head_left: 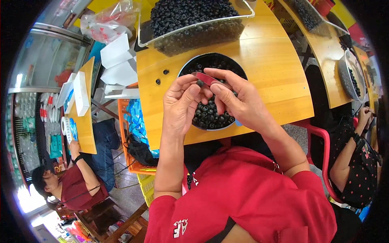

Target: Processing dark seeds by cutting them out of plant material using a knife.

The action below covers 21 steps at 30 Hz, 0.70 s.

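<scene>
My left hand (181, 99) and my right hand (240, 97) meet above a round bowl (181, 73) of blueberries (212, 115). Between the left thumb and fingers is a single dark blueberry (199, 83). A small flat reddish piece (206, 78), shiny along its edge, spans from the right fingers to the left fingertips; its exact kind is unclear. The right thumb and fingers are pinched on its near end. Berries in the bowl's middle are partly hidden by both hands.
A large clear tub (202, 28) heaped with blueberries stands beyond the bowl. Two loose berries (162, 77) lie on the wooden table (279, 77). Left are white boxes (117, 52) and an orange crate (137, 162). Other people sit at tables on both sides.
</scene>
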{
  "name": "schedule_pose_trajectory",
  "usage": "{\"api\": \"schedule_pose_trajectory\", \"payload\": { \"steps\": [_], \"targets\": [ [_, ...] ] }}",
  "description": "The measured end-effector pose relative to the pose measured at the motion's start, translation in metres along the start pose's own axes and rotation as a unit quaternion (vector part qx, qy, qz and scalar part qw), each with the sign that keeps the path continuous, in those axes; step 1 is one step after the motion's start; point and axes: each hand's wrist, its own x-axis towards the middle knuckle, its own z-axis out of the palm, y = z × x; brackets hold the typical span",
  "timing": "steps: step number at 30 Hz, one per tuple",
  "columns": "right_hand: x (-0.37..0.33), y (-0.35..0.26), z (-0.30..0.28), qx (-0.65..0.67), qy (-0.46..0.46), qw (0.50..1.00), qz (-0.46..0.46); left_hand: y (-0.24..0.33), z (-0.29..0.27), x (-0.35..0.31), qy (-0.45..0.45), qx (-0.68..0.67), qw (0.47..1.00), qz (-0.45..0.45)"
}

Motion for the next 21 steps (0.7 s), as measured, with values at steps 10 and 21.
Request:
{"api": "schedule_pose_trajectory", "payload": {
  "steps": [10, 21],
  "targets": [
    [0.003, 0.0, 0.001, 0.01, -0.01, 1.0, 0.025, -0.011, 0.004, -0.002, 0.061, -0.059, 0.996, 0.015],
    [0.006, -0.002, -0.002, -0.015, -0.02, 1.0, 0.018, 0.002, 0.014, -0.003, 0.087, 0.155, 0.983, 0.042]
  ]
}}
